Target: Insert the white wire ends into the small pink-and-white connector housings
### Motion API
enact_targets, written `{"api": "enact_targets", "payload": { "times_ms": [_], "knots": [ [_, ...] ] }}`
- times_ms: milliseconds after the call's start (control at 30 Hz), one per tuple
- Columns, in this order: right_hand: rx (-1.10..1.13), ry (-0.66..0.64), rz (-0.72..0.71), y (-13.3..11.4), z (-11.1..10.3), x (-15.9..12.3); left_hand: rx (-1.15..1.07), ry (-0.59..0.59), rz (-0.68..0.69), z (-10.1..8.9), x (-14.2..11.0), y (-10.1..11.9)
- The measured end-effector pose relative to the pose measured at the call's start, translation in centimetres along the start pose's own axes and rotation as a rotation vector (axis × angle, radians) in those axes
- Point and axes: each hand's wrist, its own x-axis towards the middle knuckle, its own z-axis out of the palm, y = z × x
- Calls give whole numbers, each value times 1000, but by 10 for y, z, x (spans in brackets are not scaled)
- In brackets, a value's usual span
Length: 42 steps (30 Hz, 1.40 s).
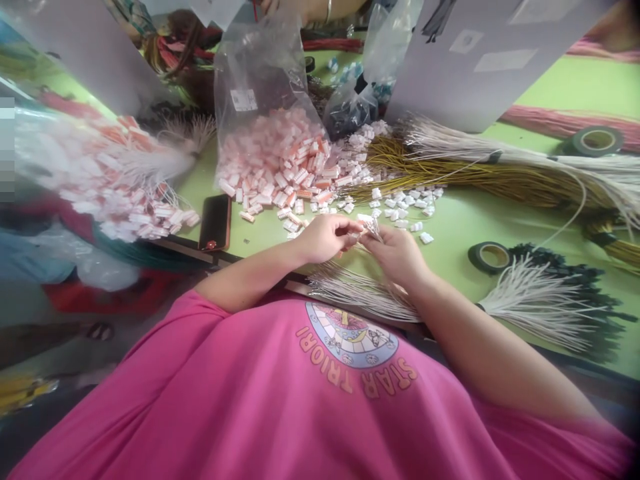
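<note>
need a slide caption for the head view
Left hand and right hand together, the right gripping thin wires, in front of piled connectors on a green table.

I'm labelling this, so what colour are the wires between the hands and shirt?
Those wires are white; the head view shows them best.

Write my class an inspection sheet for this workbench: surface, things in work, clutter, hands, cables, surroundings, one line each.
Surface: green tabletop, strewn with small white connectors.
Things in work: thin wires at the fingers; details blurred.
Clutter: dark-screened phone by the near edge; black tape roll; clear bag with pale and orange connectors.
Hands: left hand and right hand close together; right pinches the wires, left's grip unclear.
Cables: white bundle beside yellow wires, right; white strands along the near edge.
Surroundings: pale partition; another person's arm beyond.
</note>
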Motion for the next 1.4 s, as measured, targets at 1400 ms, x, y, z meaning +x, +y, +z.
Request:
{"api": "enact_targets", "payload": {
  "times_ms": [1400],
  "knots": [
    [353, -4, 39, -7, -8, -1, -188, -101, 64, -24, -9, -6]
  ]
}}
